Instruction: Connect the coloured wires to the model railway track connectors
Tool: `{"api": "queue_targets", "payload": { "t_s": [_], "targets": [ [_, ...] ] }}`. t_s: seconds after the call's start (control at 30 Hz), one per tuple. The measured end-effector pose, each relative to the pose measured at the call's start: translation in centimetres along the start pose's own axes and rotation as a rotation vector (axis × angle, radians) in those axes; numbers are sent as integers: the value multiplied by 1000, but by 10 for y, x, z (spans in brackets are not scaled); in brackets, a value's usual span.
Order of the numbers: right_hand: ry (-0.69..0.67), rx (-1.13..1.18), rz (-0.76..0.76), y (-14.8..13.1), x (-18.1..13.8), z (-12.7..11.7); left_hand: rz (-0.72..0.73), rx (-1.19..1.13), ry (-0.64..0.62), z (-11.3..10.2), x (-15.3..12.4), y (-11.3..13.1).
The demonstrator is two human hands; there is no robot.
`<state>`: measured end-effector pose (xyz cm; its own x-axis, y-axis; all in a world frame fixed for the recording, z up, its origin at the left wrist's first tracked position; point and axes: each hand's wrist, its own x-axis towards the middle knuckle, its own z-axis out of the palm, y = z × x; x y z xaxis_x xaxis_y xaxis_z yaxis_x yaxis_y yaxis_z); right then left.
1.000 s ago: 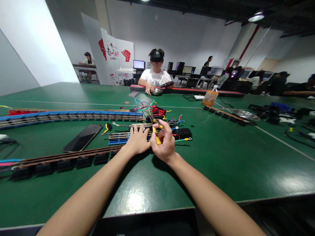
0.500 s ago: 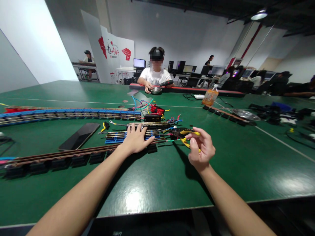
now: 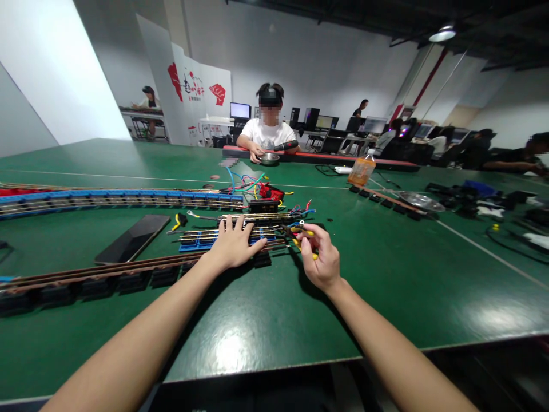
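The fingers of the right hand (image 3: pixel 321 260) are curled round the yellow handles of the pliers (image 3: pixel 305 233), thumb on one side, the rest on the other, while the left hand (image 3: pixel 231 246) lies palm down with its fingers spread over the blue track (image 3: pixel 195 242), pressing on it rather than gripping it. The pliers are in the middle of the desk (image 3: pixel 257 332), inside its near edge, their dark head pointing left at the end of the track; whether the jaws have hold of a wire there is too small to tell. They look stiff and fairly heavy at the head, with sleeves on the handles that should not slip, so the place to hold is well back on the handles. The track seems light and rigid, its thin rods apt to bend, and is best steadied flat across its width. The wires (image 3: pixel 307 206) beyond the right end look soft and springy, easiest to take near their tips. Farther out, the brown rail (image 3: pixel 107 273) runs toward the desk's left edge, beside the phone (image 3: pixel 132 239); toward the far edge lie the curved track (image 3: pixel 128 201) and the black box (image 3: pixel 263 206).
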<state>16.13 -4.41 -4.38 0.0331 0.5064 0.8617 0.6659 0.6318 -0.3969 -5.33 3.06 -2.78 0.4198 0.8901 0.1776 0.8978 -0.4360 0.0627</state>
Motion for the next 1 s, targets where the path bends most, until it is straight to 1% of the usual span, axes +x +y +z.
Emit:
{"api": "queue_targets", "payload": {
  "t_s": [0.1,0.17,0.3,0.37,0.53,0.67,0.77,0.83,0.93,1.0],
  "targets": [
    [6,-99,-97,-2,3,-2,0,-7,5,0,0,0],
    [-10,-135,-205,-3,5,-4,-1,-12,4,-1,0,1],
    [-135,-169,-480,-2,6,-3,-9,-11,-12,-1,0,1],
    [-169,-193,-550,-1,5,0,-12,-10,-17,-1,0,2],
    [-199,-217,-570,-2,2,6,-3,0,-10,-1,0,1],
    [-249,-222,-582,-3,4,6,5,3,-5,-1,0,1],
    [-260,-216,-588,-3,4,5,3,0,-4,-1,0,1],
    [-261,-192,-569,-3,4,4,-4,-6,-4,-1,0,1],
    [-265,-124,-501,-4,5,2,-4,-12,0,0,0,1],
    [-236,-92,-442,-5,6,0,1,-12,6,0,0,1]
  ]
}}
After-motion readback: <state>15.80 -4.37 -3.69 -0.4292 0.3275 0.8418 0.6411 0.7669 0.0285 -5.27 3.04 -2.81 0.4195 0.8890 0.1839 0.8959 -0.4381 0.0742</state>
